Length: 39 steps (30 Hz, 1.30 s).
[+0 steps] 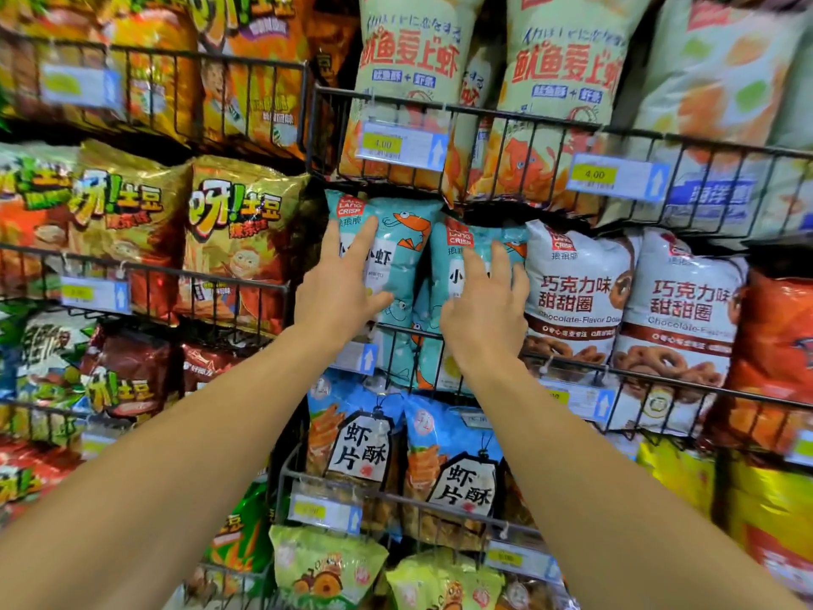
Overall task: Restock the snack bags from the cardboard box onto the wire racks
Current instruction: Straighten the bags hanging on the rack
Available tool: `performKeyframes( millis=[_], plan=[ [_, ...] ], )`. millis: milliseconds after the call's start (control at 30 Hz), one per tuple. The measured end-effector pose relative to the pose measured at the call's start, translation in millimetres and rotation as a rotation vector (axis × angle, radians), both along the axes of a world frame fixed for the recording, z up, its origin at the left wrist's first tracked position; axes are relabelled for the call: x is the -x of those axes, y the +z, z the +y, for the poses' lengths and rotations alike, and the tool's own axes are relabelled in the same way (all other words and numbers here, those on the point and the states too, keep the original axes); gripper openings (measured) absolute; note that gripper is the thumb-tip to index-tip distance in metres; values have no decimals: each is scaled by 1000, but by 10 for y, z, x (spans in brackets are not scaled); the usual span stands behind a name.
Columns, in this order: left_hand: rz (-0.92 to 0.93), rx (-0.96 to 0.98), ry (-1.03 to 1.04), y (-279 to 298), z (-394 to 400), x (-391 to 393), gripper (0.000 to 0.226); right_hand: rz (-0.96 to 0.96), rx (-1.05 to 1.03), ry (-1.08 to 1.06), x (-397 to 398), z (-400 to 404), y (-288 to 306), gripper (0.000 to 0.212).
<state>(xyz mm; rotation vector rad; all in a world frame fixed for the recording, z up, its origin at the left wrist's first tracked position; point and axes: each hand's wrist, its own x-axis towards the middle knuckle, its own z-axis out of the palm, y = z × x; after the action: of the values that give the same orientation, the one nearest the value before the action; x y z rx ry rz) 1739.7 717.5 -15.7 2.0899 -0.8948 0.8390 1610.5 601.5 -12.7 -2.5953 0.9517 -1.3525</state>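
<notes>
Two teal shrimp bags are under your hands, standing in the middle wire rack (572,361). Your left hand (338,288) lies with straight fingers flat on the left teal bag (396,253), and your right hand (484,314) presses with spread, straight fingers on the right teal bag (479,239); neither hand is curled round anything. The cardboard box is not in view.

The risks, as I judge them: the bags are puffy and slick, so a hard push could tip one forward over the low front wire, or jam its top under the rack above. Pushing the right bag sideways could crowd the chocolate doughnut bags (576,292) beside it.

Reading left to right: both teal bags show "LANG LANG CRISP" in a red square, the white bags read "Chocolate-Flavor", and the yellow price tags (382,144) above read "4.00".
</notes>
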Motion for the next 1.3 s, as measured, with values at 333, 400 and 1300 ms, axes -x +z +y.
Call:
performKeyframes(
  millis=[333, 400, 1300],
  plan=[
    [-73, -76, 47, 117, -94, -41, 94, -152, 5, 10, 169, -47, -182, 52],
    [-106, -99, 46, 2, -108, 32, 92, -153, -4, 11, 223, -74, -205, 52],
    [19, 213, -183, 116, -96, -72, 119, 286, 91, -90, -92, -195, 356, 90]
  ],
)
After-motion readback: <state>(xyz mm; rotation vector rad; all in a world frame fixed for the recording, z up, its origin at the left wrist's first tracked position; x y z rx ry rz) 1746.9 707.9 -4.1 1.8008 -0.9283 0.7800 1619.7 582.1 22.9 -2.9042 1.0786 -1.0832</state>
